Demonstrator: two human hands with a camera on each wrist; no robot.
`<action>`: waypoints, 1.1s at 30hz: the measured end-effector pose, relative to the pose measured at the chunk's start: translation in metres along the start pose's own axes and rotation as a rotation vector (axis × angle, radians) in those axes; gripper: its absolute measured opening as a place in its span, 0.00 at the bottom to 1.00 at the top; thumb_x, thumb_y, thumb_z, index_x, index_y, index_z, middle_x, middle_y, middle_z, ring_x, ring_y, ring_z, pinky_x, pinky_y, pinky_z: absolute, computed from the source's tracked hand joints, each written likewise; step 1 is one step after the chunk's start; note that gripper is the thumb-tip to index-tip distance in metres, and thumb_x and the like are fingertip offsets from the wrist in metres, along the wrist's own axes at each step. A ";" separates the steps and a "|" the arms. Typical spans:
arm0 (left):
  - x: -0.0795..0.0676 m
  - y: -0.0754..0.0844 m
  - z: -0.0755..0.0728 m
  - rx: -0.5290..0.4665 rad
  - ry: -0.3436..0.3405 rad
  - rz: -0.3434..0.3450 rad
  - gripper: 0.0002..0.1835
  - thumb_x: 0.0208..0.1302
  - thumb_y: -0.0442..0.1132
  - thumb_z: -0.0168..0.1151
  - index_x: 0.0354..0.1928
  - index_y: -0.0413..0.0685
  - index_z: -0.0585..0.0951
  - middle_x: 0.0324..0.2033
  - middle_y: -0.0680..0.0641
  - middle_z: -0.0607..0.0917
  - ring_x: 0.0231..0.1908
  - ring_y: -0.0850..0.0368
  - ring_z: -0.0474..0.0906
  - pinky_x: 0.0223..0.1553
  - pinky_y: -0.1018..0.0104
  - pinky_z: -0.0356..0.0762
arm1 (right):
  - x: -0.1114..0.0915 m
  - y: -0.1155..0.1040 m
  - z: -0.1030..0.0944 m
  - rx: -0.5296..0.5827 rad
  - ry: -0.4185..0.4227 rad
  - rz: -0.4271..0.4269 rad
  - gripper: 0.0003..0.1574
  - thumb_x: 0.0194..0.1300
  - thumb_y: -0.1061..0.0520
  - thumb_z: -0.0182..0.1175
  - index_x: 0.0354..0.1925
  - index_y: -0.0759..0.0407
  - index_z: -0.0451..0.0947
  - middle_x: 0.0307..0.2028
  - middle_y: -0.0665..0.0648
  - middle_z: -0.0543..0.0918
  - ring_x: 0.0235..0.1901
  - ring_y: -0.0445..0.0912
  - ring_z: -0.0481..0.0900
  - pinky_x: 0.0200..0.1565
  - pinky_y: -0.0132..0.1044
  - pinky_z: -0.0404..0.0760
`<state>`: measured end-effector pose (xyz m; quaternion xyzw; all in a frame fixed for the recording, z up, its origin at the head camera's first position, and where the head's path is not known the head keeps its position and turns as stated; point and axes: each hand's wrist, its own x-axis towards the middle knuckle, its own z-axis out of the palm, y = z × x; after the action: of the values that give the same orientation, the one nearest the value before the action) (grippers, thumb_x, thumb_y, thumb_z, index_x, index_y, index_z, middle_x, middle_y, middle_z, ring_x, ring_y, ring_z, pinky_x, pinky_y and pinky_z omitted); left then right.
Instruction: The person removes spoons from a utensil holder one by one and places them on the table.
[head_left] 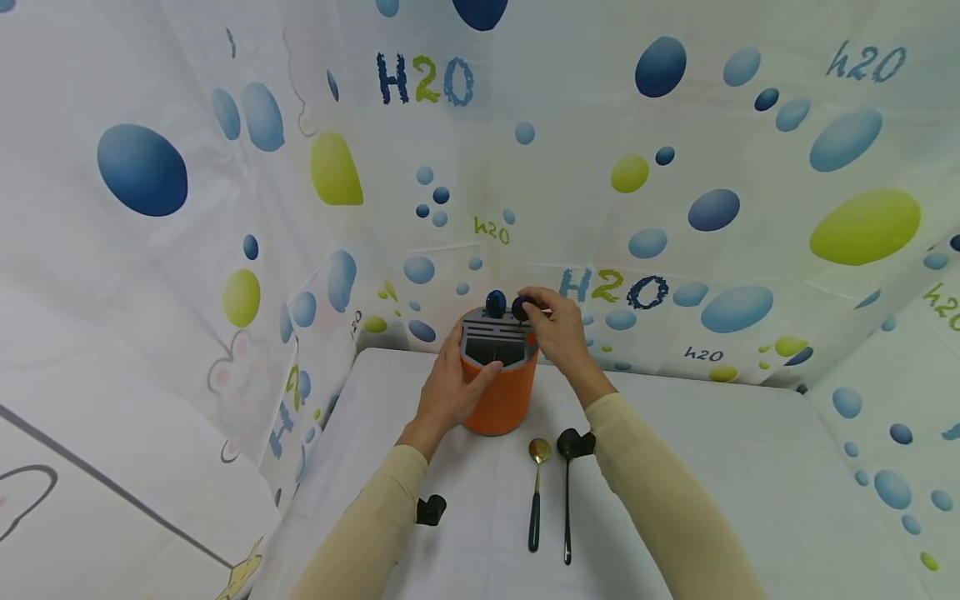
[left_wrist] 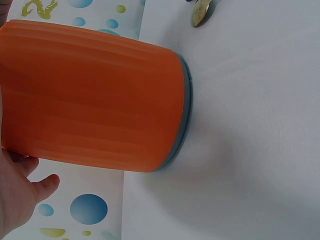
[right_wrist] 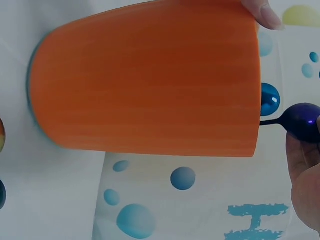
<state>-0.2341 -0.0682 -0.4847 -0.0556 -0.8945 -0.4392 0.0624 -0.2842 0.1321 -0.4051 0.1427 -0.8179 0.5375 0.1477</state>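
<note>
An orange utensil holder (head_left: 501, 402) with a grey slotted top (head_left: 492, 351) stands upright on the table. My left hand (head_left: 452, 387) grips it near the top from the left, thumb over the front rim. With my right hand (head_left: 558, 329) I pinch the dark purple-blue bowl of a spoon (right_wrist: 301, 121), whose thin handle runs down behind the holder's rim in the right wrist view. Beside it, a shiny blue spoon (head_left: 496, 303) stands in the holder, bowl up. The lower parts of both handles are hidden inside.
A gold-bowled spoon (head_left: 539, 451) with a dark handle lies in front of the holder. To its right is a long black spoon (head_left: 568, 444), with another black piece (head_left: 587, 443) partly under my right sleeve. A black object (head_left: 431, 510) shows beside my left forearm. A patterned sheet (head_left: 525, 192) hangs behind.
</note>
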 end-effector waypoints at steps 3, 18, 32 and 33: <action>0.000 -0.001 0.001 0.002 -0.001 -0.002 0.55 0.66 0.76 0.55 0.84 0.67 0.40 0.81 0.49 0.57 0.77 0.43 0.62 0.74 0.36 0.64 | -0.001 -0.002 -0.001 0.009 -0.002 0.002 0.15 0.78 0.59 0.58 0.58 0.58 0.84 0.52 0.59 0.87 0.48 0.51 0.83 0.47 0.36 0.85; 0.001 -0.004 0.001 0.006 0.013 0.011 0.57 0.64 0.79 0.53 0.85 0.65 0.42 0.81 0.49 0.58 0.77 0.44 0.62 0.73 0.36 0.66 | -0.001 -0.016 -0.005 0.041 0.009 -0.082 0.15 0.77 0.62 0.58 0.57 0.61 0.83 0.54 0.63 0.86 0.47 0.56 0.86 0.42 0.24 0.82; -0.001 -0.002 0.001 -0.007 0.017 0.009 0.54 0.67 0.74 0.57 0.84 0.66 0.42 0.81 0.49 0.57 0.78 0.43 0.61 0.73 0.34 0.64 | -0.002 -0.031 -0.011 0.077 0.028 -0.149 0.15 0.77 0.65 0.57 0.57 0.62 0.83 0.53 0.65 0.85 0.46 0.60 0.87 0.40 0.28 0.85; -0.001 -0.002 0.001 -0.004 0.015 0.007 0.55 0.66 0.75 0.56 0.84 0.66 0.42 0.82 0.49 0.57 0.78 0.43 0.61 0.73 0.35 0.64 | -0.004 -0.037 -0.012 0.084 0.028 -0.156 0.15 0.77 0.66 0.57 0.57 0.64 0.83 0.53 0.67 0.85 0.47 0.61 0.86 0.41 0.24 0.83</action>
<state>-0.2335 -0.0684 -0.4868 -0.0557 -0.8928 -0.4414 0.0705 -0.2649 0.1294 -0.3707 0.2045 -0.7787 0.5603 0.1944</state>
